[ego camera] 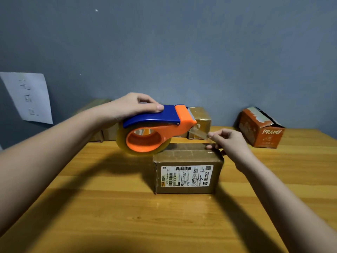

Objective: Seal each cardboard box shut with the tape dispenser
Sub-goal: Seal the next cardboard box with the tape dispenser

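A brown cardboard box [187,172] with a white shipping label on its near side stands in the middle of the wooden table [113,207]. Just above its far left corner my left hand [133,106] grips the blue handle of an orange and blue tape dispenser [155,125] that carries a roll of clear tape. A short strip of clear tape [197,132] runs from the dispenser's mouth to my right hand [228,141], which pinches its free end over the box's far right edge.
Several brown cardboard boxes [199,121] line the wall at the table's back. An orange box marked PRAMY [260,130] stands at the back right. A white paper sheet [27,97] hangs on the grey-blue wall at left.
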